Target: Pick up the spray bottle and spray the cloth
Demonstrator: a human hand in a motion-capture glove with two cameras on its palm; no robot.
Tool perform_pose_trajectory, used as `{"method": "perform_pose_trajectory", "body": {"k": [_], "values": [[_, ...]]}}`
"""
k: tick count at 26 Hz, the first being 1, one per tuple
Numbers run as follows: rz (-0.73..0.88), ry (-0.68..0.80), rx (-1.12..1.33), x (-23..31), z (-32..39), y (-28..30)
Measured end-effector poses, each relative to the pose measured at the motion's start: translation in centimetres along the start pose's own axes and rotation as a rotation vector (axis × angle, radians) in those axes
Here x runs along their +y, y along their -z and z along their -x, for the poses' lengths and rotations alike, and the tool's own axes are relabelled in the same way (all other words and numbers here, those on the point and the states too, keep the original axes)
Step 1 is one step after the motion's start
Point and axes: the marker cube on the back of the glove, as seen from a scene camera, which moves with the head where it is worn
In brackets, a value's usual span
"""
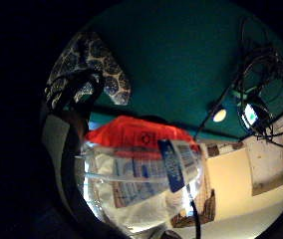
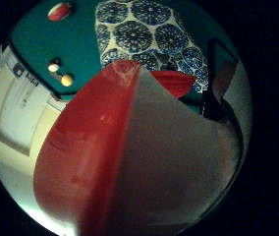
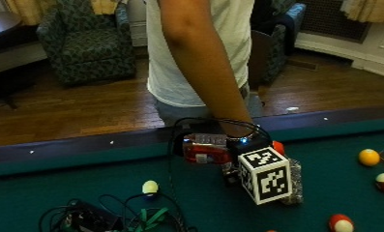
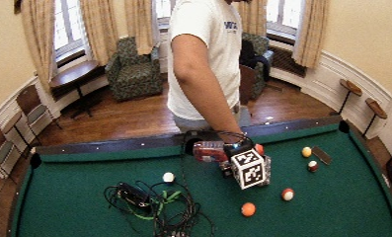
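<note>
- My right hand (image 3: 233, 145) is over the green pool table (image 3: 82, 193), near the rail. I think it holds the spray bottle (image 1: 141, 174), which fills both palm views, but I cannot see my fingers, so I cannot tell how they sit.
- The bottle's red top (image 2: 85, 162) is close to my palm.
- The patterned cloth (image 2: 149, 34) lies on the felt past the red top. I should point there.
- The outside view hides the nozzle, and the cloth does not show in it.
</note>
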Motion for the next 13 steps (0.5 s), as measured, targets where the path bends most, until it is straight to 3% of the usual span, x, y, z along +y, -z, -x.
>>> {"method": "perform_pose_trajectory", "body": {"k": [13], "values": [[0.073,-0.155,0.159,-1.4,-2.6,-2.8]]}}
